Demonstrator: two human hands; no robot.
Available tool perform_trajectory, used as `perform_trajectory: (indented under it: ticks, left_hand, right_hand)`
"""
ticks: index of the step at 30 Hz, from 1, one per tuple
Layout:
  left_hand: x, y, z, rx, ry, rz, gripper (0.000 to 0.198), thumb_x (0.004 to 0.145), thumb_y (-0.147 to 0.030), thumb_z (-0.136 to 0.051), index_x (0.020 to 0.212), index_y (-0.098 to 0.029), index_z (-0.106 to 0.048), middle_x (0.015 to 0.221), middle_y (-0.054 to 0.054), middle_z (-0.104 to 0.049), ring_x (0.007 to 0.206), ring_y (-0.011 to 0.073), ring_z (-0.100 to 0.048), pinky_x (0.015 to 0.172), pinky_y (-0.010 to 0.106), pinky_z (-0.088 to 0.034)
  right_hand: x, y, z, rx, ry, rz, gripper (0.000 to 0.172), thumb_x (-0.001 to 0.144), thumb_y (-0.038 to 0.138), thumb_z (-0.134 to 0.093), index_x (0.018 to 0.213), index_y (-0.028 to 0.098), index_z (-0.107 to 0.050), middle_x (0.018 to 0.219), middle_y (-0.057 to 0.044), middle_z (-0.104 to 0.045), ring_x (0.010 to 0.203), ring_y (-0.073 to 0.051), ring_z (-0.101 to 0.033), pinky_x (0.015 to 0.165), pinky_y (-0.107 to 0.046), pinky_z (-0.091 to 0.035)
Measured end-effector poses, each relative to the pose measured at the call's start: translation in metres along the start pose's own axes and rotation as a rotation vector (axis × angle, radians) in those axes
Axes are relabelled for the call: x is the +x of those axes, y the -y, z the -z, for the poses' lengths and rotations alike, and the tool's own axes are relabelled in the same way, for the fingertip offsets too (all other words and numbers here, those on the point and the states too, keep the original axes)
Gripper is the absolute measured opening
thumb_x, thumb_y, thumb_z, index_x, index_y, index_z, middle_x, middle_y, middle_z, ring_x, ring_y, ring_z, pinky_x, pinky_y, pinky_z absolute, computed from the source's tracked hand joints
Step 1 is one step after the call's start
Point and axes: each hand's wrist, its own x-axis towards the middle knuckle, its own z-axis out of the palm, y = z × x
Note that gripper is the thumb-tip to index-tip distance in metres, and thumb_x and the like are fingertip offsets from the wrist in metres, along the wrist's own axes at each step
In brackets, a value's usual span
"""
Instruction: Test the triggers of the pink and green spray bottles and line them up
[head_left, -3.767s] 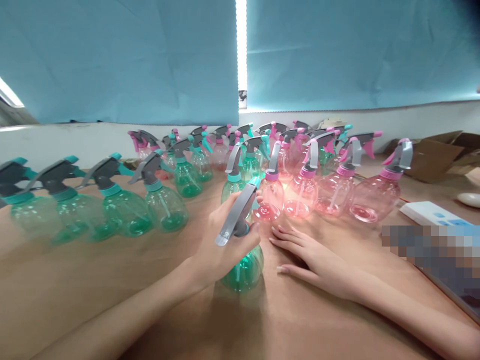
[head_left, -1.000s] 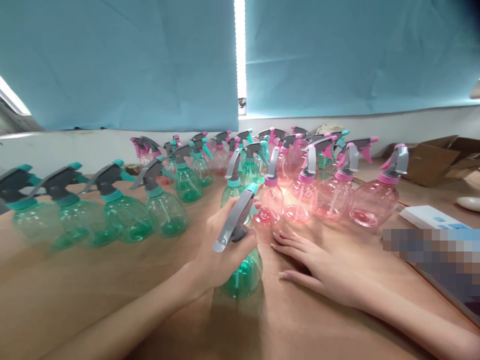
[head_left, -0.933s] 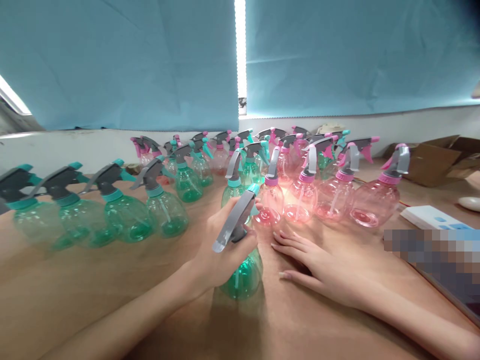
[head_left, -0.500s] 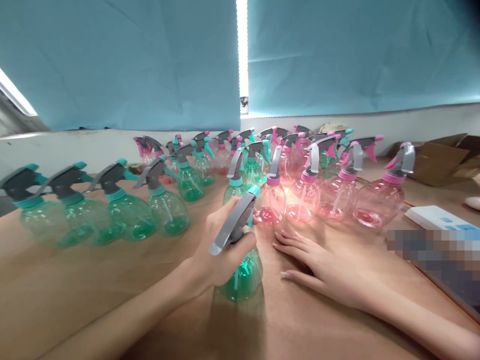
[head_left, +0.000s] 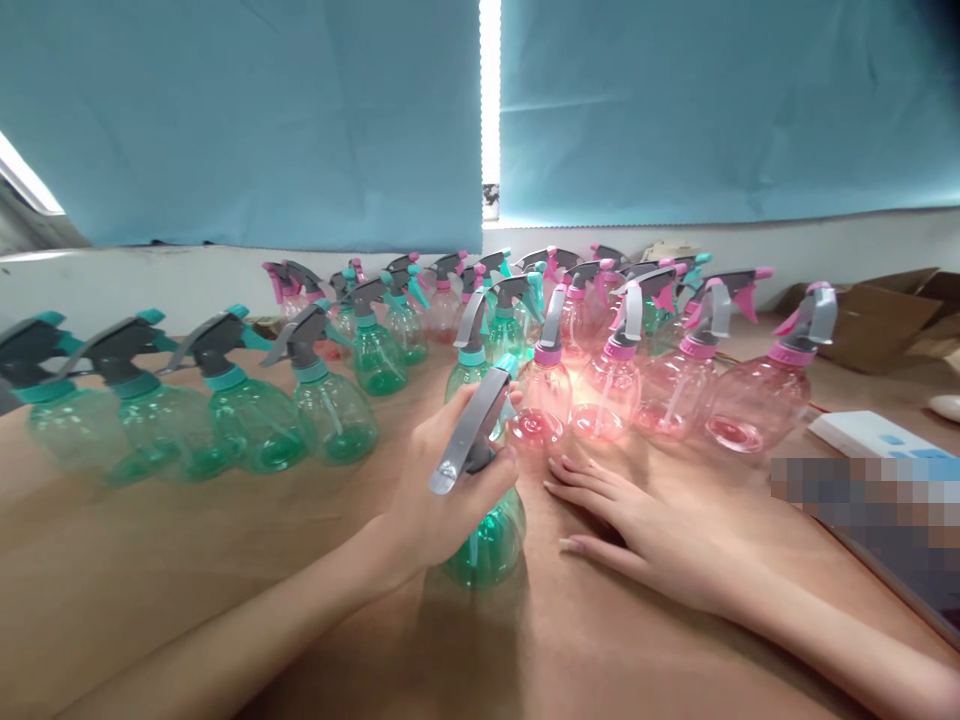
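Observation:
My left hand (head_left: 442, 480) is wrapped round the neck of a green spray bottle (head_left: 487, 545) with a grey and teal spray head, in the middle of the brown table (head_left: 360, 620). To its right my right hand (head_left: 626, 510) rests palm down, fingers spread, holding nothing. Just beyond its fingertips stand several pink spray bottles (head_left: 540, 400) in a row. Another green bottle (head_left: 466, 375) is right behind my left hand, partly hidden by it. Several green bottles (head_left: 259, 425) form a row at the left.
More green and pink spray bottles (head_left: 379, 355) crowd the back of the table. At the right are a cardboard box (head_left: 874, 320), a white and blue box (head_left: 874, 432) and a blurred-out dark flat object (head_left: 877, 530). Blue sheets (head_left: 300, 120) hang behind.
My left hand and the held green bottle have shifted slightly, and its spray head has tipped a little. My right hand stays in place. The camera view has moved slightly.

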Motion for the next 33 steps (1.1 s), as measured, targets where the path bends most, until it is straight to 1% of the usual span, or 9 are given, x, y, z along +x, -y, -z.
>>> perform_trajectory:
  ticks: [3,6,9,12,16,19,24,29,33]
  left_hand:
    - [0.0004,0.0002,0.0001,-0.009,-0.008,-0.005,0.02,0.081,-0.02,-0.055,0.1,-0.022,-0.053,0.065,-0.006,-0.043,0.056,0.0113,-0.044,0.053,0.025,-0.036]
    - [0.0006,0.0011,-0.0006,-0.023,-0.005,-0.005,0.021,0.08,-0.02,-0.054,0.101,-0.022,-0.053,0.063,-0.006,-0.039,0.061,0.0135,-0.049,0.054,0.025,-0.037]
    - [0.0006,0.002,-0.0012,-0.016,-0.002,-0.002,0.023,0.081,-0.02,-0.055,0.104,-0.023,-0.054,0.063,-0.006,-0.039,0.06,0.0128,-0.047,0.054,0.025,-0.036]
    - [0.0008,0.0015,-0.0009,-0.011,0.007,0.004,0.025,0.082,-0.02,-0.055,0.107,-0.023,-0.054,0.064,-0.006,-0.041,0.06,0.0123,-0.047,0.054,0.025,-0.036]
    - [0.0011,-0.001,0.0001,-0.013,0.005,0.008,0.02,0.082,-0.021,-0.054,0.102,-0.022,-0.053,0.067,-0.005,-0.045,0.059,0.0116,-0.046,0.054,0.025,-0.035]
    - [0.0005,-0.0023,0.0001,-0.008,0.009,0.024,0.02,0.082,-0.021,-0.054,0.103,-0.022,-0.054,0.07,-0.005,-0.049,0.056,0.0102,-0.044,0.053,0.025,-0.035]
    - [0.0002,-0.0025,-0.0001,-0.008,0.0,0.01,0.024,0.081,-0.022,-0.054,0.105,-0.022,-0.057,0.079,-0.002,-0.057,0.057,0.0099,-0.046,0.054,0.024,-0.04]
    - [0.0007,-0.0007,-0.0001,0.001,0.004,-0.002,0.024,0.081,-0.022,-0.055,0.105,-0.021,-0.057,0.081,-0.001,-0.058,0.059,0.0101,-0.047,0.058,0.025,-0.044]
    - [0.0004,0.0001,-0.0004,0.001,-0.004,-0.021,0.02,0.081,-0.02,-0.055,0.101,-0.02,-0.056,0.078,-0.002,-0.054,0.061,0.0108,-0.048,0.06,0.025,-0.044]
  right_hand:
    - [0.0003,0.0001,0.0001,0.007,-0.004,0.0,0.058,0.095,0.055,-0.051,0.143,0.023,-0.049,0.153,-0.008,-0.041,0.143,-0.032,-0.032,0.114,-0.055,-0.033]
    - [0.0009,0.0003,0.0009,-0.012,0.025,-0.002,0.062,0.096,0.056,-0.048,0.144,0.018,-0.048,0.154,-0.01,-0.038,0.144,-0.031,-0.03,0.115,-0.052,-0.033]
    - [0.0011,0.0002,0.0017,-0.007,0.032,-0.005,0.062,0.096,0.057,-0.047,0.144,0.018,-0.048,0.154,-0.009,-0.038,0.144,-0.031,-0.031,0.115,-0.052,-0.033]
    - [0.0007,0.0002,0.0011,0.011,0.019,-0.008,0.06,0.095,0.056,-0.048,0.144,0.02,-0.049,0.153,-0.009,-0.04,0.143,-0.032,-0.032,0.114,-0.053,-0.034]
    - [0.0,-0.0003,-0.0004,0.025,0.015,-0.006,0.059,0.095,0.056,-0.048,0.144,0.022,-0.049,0.153,-0.009,-0.04,0.143,-0.031,-0.033,0.115,-0.053,-0.033]
    - [-0.0001,-0.0019,-0.0016,0.035,0.001,-0.002,0.059,0.095,0.056,-0.049,0.144,0.023,-0.048,0.153,-0.009,-0.04,0.143,-0.031,-0.033,0.115,-0.053,-0.033]
    - [-0.0001,-0.0047,-0.0044,0.032,-0.007,0.015,0.059,0.096,0.055,-0.049,0.144,0.023,-0.048,0.153,-0.009,-0.04,0.143,-0.031,-0.032,0.115,-0.054,-0.032]
    - [0.0,-0.0038,-0.0042,0.02,-0.021,0.01,0.056,0.095,0.054,-0.05,0.143,0.025,-0.049,0.152,-0.008,-0.042,0.142,-0.032,-0.035,0.114,-0.055,-0.034]
    - [0.0003,-0.0018,-0.0019,-0.007,0.002,0.001,0.059,0.095,0.056,-0.048,0.143,0.022,-0.05,0.153,-0.009,-0.04,0.143,-0.032,-0.033,0.114,-0.054,-0.034]
